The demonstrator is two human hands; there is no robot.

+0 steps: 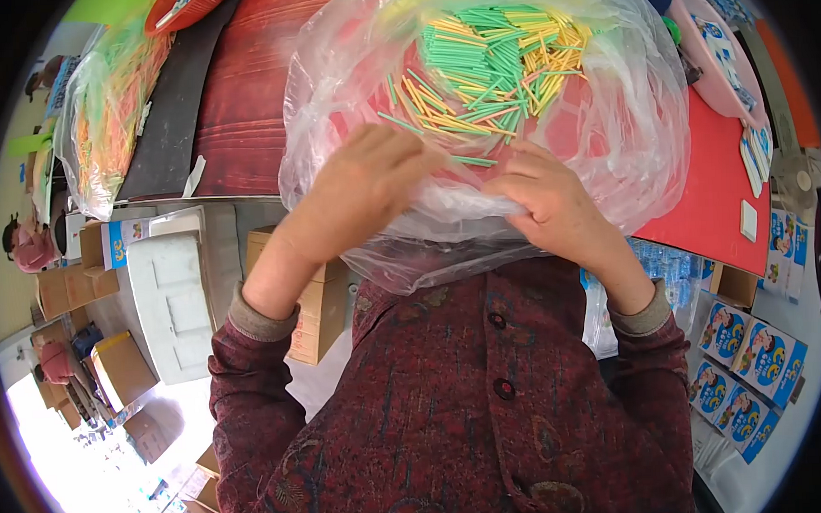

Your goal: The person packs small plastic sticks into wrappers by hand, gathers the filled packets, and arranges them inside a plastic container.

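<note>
A large clear plastic bag point(635, 95) lies spread open on the red table in front of me. Inside it is a loose pile of thin green and yellow sticks point(490, 68), which look like short straws. My left hand point(367, 181) is curled over the near left side of the bag's rim, slightly blurred, its fingertips partly hidden. At the near right side, my right hand point(549, 197) pinches the bunched plastic between thumb and fingers. A few green sticks point(470, 161) lie apart from the pile, between my hands.
Another plastic bag point(107, 122) with orange and green sticks hangs at the table's left edge. A pink basin point(706, 47) of small packets stands at the right, near a small white block point(748, 220). Cardboard boxes point(309, 319) stand below the table; people sit further left.
</note>
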